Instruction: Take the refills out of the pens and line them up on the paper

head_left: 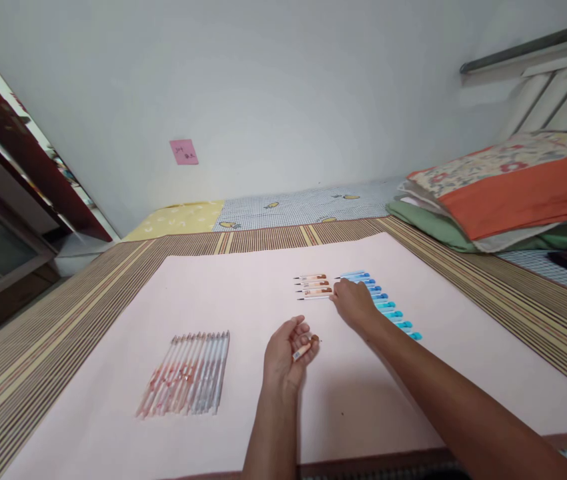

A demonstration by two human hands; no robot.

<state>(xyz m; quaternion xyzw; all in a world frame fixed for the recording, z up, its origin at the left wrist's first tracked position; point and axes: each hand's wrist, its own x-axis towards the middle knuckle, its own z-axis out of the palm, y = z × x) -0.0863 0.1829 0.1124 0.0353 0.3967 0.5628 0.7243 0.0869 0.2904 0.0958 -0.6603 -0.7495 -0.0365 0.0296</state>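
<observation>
My left hand (286,353) rests palm up on a pale pink sheet (243,400), its fingers curled around a small orange pen piece (304,349). My right hand (353,301) reaches further out, its fingertips pinching the end of the nearest pen in a short row of orange pens (313,286). Behind that hand lies a diagonal row of several blue pens (388,308), partly hidden by the hand. A tight row of several clear pen barrels with red and grey tints (188,383) lies to the left of my left hand.
The pink sheet covers a striped woven mat (53,327) on a bed. Folded blankets and a pillow (503,193) are stacked at the right. A pink sticky note (184,152) hangs on the white wall. A dark wooden cabinet (8,200) stands at the left.
</observation>
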